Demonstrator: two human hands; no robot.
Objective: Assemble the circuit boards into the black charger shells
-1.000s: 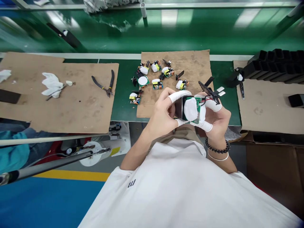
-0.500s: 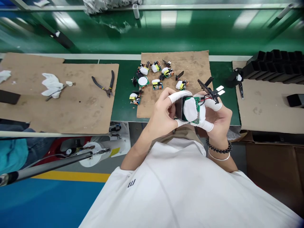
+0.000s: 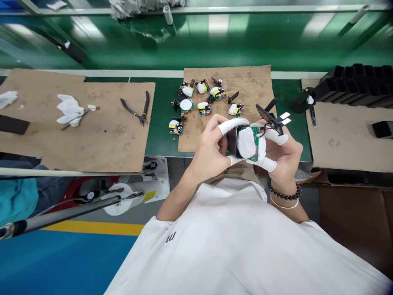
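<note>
Clearly, both hands pinch a green circuit board (image 3: 250,143) bearing a white pad.

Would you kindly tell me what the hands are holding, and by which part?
Both hands, left hand and right hand, pinch a green circuit board with white pad by its opposite edges, partly inside a black housing.

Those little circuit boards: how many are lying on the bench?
7, clustered by the middle cardboard: back row; middle; nearest, on the green mat. An eighth is in the hands; more may be hidden.
</note>
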